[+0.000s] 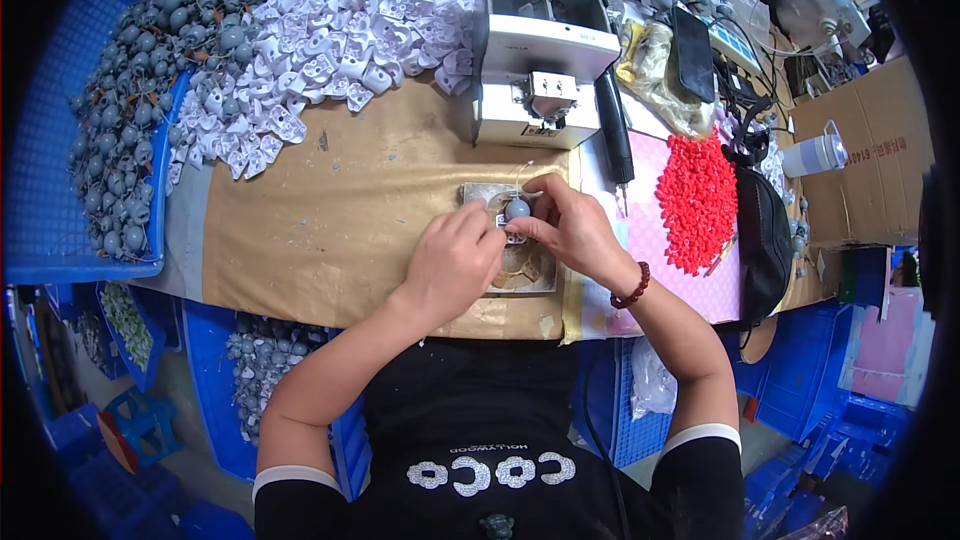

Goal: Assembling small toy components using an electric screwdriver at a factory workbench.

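Note:
At the table's front edge both my hands meet over a square metal-looking block [535,280] with a worn hollow. Between them sits a small grey round part [517,208] with thin wires coming from its top. A white plastic piece [514,236] shows just below it, partly covered by fingers. My left hand [455,258] is closed, its fingertips pinching at the left side of the white piece. My right hand [578,230] curls its thumb and forefinger around the grey part's right side. What lies beneath the fingertips is hidden.
White plastic pieces [340,30] are heaped at the back left, beside a blue crate [85,265] of grey wired parts. A boxy metal machine [550,40] stands behind my hands, a black electric screwdriver [613,130] next to it. Red pieces [697,202] lie on the right.

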The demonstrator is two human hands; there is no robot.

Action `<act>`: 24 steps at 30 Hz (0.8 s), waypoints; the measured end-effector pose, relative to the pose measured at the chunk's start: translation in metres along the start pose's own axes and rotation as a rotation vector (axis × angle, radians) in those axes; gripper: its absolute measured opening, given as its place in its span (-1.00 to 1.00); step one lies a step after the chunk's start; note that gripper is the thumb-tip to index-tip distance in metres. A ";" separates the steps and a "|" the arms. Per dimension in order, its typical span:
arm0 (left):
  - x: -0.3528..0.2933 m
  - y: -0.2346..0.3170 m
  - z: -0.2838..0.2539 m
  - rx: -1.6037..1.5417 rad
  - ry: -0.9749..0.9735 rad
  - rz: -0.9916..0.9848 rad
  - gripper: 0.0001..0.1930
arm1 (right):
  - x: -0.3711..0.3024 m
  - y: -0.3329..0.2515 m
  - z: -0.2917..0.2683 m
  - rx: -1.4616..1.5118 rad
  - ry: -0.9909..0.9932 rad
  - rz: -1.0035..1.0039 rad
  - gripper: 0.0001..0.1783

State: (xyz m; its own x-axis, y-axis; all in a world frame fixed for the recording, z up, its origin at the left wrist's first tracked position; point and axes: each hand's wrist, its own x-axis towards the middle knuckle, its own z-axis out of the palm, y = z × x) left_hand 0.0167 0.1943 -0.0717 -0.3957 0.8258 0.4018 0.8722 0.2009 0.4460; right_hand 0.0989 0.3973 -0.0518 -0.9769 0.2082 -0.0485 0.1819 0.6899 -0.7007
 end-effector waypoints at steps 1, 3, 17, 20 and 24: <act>0.005 0.000 -0.001 -0.018 -0.012 -0.055 -0.71 | -0.001 -0.002 0.002 0.003 0.007 0.001 -0.44; 0.016 0.003 -0.004 -0.058 -0.030 -0.149 -0.68 | -0.001 -0.003 0.003 0.023 0.013 0.011 -0.40; 0.032 0.010 0.000 0.014 -0.093 -0.177 -0.64 | 0.063 0.083 -0.068 -0.406 0.820 -0.237 -0.58; 0.033 0.009 0.001 0.020 -0.116 -0.187 -0.64 | 0.082 0.110 -0.068 -0.360 0.521 0.077 -0.39; 0.032 0.008 0.002 0.001 -0.086 -0.182 -0.63 | 0.091 0.108 -0.069 -0.103 0.489 0.232 -0.37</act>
State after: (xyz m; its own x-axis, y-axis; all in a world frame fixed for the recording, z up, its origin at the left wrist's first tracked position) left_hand 0.0121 0.2233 -0.0572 -0.5209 0.8177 0.2449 0.7889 0.3515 0.5041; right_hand 0.0375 0.5391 -0.0827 -0.7481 0.6440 0.1601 0.4204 0.6466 -0.6365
